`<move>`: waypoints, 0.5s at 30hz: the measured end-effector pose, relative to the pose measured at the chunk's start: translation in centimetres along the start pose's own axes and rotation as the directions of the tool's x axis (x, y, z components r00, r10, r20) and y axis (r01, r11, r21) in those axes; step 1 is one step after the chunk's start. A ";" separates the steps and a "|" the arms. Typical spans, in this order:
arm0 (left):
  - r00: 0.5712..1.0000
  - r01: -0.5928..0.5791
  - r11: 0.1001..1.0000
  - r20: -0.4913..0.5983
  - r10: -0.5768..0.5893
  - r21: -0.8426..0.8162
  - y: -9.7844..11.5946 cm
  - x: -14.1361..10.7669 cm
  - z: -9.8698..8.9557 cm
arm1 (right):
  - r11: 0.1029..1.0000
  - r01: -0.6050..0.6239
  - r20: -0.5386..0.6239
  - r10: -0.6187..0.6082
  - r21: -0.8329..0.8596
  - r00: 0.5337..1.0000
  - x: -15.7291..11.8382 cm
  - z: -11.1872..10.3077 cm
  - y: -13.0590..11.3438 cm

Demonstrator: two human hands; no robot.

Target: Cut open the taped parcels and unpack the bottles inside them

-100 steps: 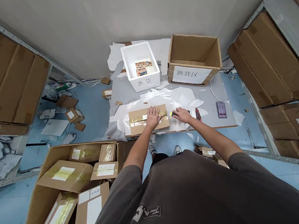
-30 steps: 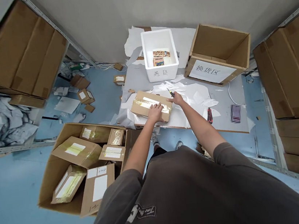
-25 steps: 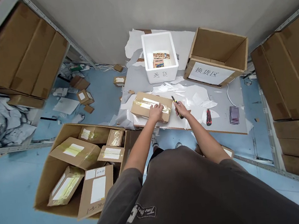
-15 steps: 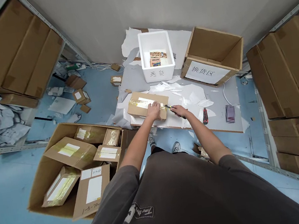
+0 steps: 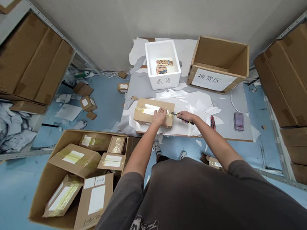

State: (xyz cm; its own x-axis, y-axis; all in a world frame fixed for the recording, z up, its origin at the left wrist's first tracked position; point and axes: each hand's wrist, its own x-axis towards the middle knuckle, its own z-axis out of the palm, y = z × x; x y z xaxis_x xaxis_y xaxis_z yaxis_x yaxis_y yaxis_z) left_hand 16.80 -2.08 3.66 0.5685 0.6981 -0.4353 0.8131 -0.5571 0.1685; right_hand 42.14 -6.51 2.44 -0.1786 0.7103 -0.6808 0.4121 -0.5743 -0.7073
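Under left hand [image 5: 160, 117], oblong carton [image 5: 147, 117], glossy tape [image 5: 168, 116]

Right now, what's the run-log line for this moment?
left hand: on taped box | right hand: holding cutter, tip at box's right end | foam bin: beyond box

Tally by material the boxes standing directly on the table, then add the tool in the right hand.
White foam: 1, a rectangular box
Brown cardboard: 2, an open box and a taped box under the left hand
Black-and-yellow knife: 1
Total: 4
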 end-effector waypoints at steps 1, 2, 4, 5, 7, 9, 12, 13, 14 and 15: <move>1.000 -0.007 1.000 -0.008 0.007 0.004 0.0 0.0 0.0 | 1.000 0.003 0.020 -0.003 0.006 1.000 -0.1 0.2 0.0; 1.000 -0.012 1.000 -0.020 0.012 0.010 -0.1 -0.1 0.1 | 1.000 0.008 0.041 -0.009 0.013 0.999 -0.1 0.4 0.1; 0.999 -0.015 1.000 -0.038 0.015 0.019 -0.2 -0.3 0.2 | 0.999 0.009 0.064 -0.011 0.030 0.998 -0.3 0.7 0.2; 0.999 -0.013 1.000 -0.043 0.014 0.019 -0.3 -0.4 0.2 | 0.999 0.002 0.063 -0.005 0.045 0.998 -0.3 0.9 0.3; 0.999 -0.008 1.000 -0.049 0.008 0.010 -0.3 -0.6 0.2 | 0.996 -0.028 0.064 0.023 0.086 0.998 -0.5 1.1 0.4; 0.999 -0.007 1.000 -0.052 0.006 -0.002 -0.3 -0.8 0.1 | 0.990 -0.059 0.078 0.050 0.127 0.996 -0.5 1.3 0.7; 0.999 -0.008 1.000 -0.052 0.008 -0.003 -0.2 -0.9 0.0 | 0.986 -0.062 0.085 0.049 0.157 0.995 -0.6 1.9 1.2; 0.999 -0.008 1.000 -0.051 0.008 0.002 -0.2 -0.9 -0.1 | 0.984 -0.053 0.083 0.039 0.167 0.996 -0.6 2.1 1.4; 0.999 -0.007 1.000 -0.050 0.007 0.007 -0.2 -0.9 -0.1 | 0.982 -0.047 0.084 0.032 0.182 0.996 -0.6 2.5 1.6; 0.999 -0.005 1.000 -0.047 0.006 0.011 -0.2 -0.9 -0.2 | 0.979 -0.047 0.085 0.030 0.197 0.996 -0.6 2.9 1.7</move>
State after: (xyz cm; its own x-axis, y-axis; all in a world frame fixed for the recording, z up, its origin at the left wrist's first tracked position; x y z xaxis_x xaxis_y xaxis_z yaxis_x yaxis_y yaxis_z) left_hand 16.12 -2.53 4.21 0.5783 0.7155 -0.3920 0.8089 -0.5655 0.1611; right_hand 40.41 -9.11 1.10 -0.2412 0.6554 -0.7157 0.2360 -0.6757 -0.6983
